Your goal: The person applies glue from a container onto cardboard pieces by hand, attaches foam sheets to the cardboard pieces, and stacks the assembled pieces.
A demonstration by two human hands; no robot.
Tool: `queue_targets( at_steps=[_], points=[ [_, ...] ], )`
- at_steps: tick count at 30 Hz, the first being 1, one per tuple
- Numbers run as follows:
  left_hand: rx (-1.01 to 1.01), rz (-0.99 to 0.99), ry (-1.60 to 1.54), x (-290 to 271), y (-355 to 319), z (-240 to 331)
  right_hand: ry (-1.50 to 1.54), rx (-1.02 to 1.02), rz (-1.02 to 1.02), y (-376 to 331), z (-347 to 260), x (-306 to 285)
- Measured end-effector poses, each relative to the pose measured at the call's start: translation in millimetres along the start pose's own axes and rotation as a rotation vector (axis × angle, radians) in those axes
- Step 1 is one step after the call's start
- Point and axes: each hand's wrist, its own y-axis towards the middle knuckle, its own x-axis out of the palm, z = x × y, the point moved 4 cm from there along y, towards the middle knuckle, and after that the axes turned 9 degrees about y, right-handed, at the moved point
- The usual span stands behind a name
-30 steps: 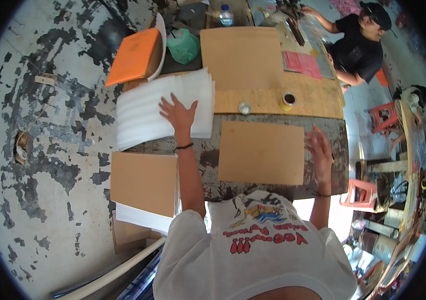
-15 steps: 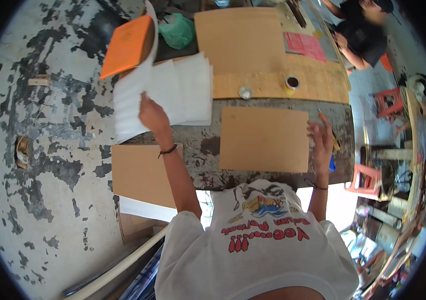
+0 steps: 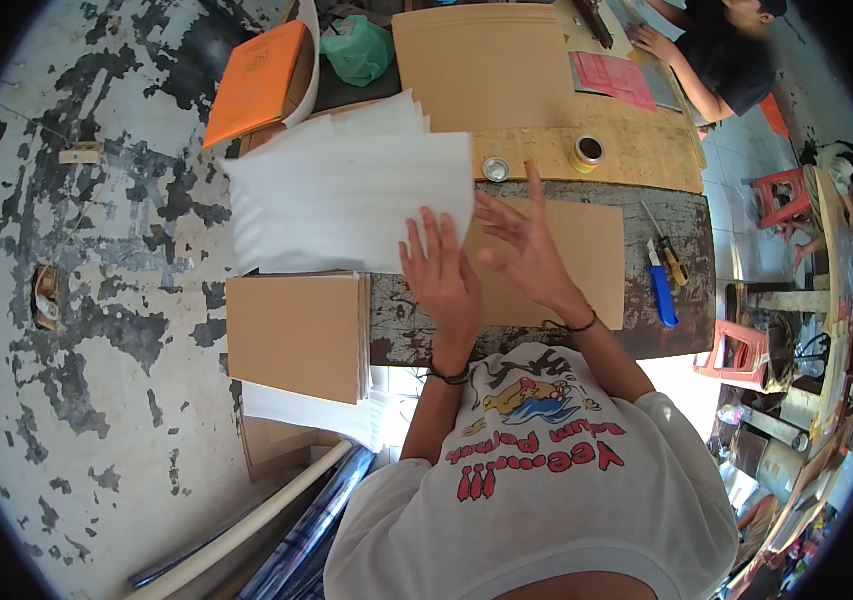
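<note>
Under the left hand [image 3: 443, 282], fingers spread flat, a white foam sheet [image 3: 351, 200] looks light and floppy; right hand [image 3: 524, 245] hovers open beside it.

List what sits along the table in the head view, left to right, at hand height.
Stack of white foam sheets → left hand on the sheets' right edge → right hand over the brown cardboard sheet → blue-handled utility knife → red plastic stool beside the table.
</note>
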Motion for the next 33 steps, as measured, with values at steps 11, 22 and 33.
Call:
queue_targets(
  at_steps=[11,22,33],
  points=[
    [-0.026,0.085,-0.100,-10.1,4.9,-19.2,-0.283,-0.040,0.498,-20.6,-47.6,-120.1],
    [-0.212,-0.389,-0.234,87.9,-36.4,-64.1,-0.548,0.306,0.562,-115.0,23.7,-201.0],
    [-0.217,-0.451,-0.084,101.5,-56.9,-66.7,-0.918,0.218,0.548,-106.4,40.9,-205.7]
  ],
)
